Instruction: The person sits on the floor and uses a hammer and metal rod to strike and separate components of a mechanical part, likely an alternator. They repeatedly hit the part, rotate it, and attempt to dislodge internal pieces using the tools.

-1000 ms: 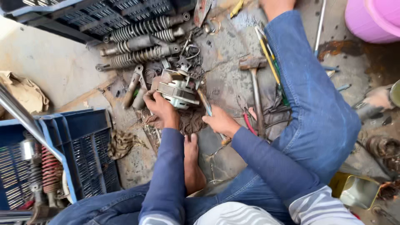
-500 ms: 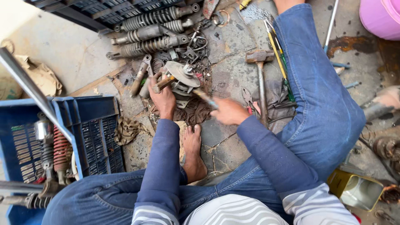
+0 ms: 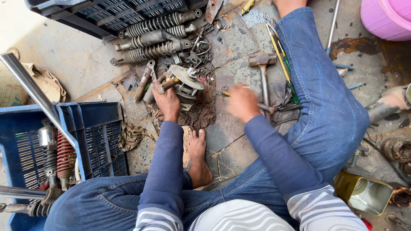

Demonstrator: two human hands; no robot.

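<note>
Greasy stone floor point(image 3: 239, 42) carried the metal part point(image 3: 185, 81), gripped by the left hand point(image 3: 167, 100). Since a second earlier, the right hand point(image 3: 242, 102) had pulled back, blurred, closed around a thin tool point(image 3: 233, 90).

The metal part point(image 3: 185, 83) lies on a rag point(image 3: 201, 113) on the floor point(image 3: 77, 64), straight ahead at twelve o'clock of the bare foot point(image 3: 198, 156). The left hand point(image 3: 167, 102) rests at its seven o'clock edge; the right hand point(image 3: 242, 102) hangs to its four o'clock. A hammer point(image 3: 263, 70) lies at three o'clock of the part. Three shock absorbers point(image 3: 154, 36) lie side by side at its eleven o'clock, before a crate point(image 3: 107, 13). A second crate point(image 3: 98, 137) sits at nine o'clock of the foot, with more shock absorbers point(image 3: 55, 156) in it.
</note>
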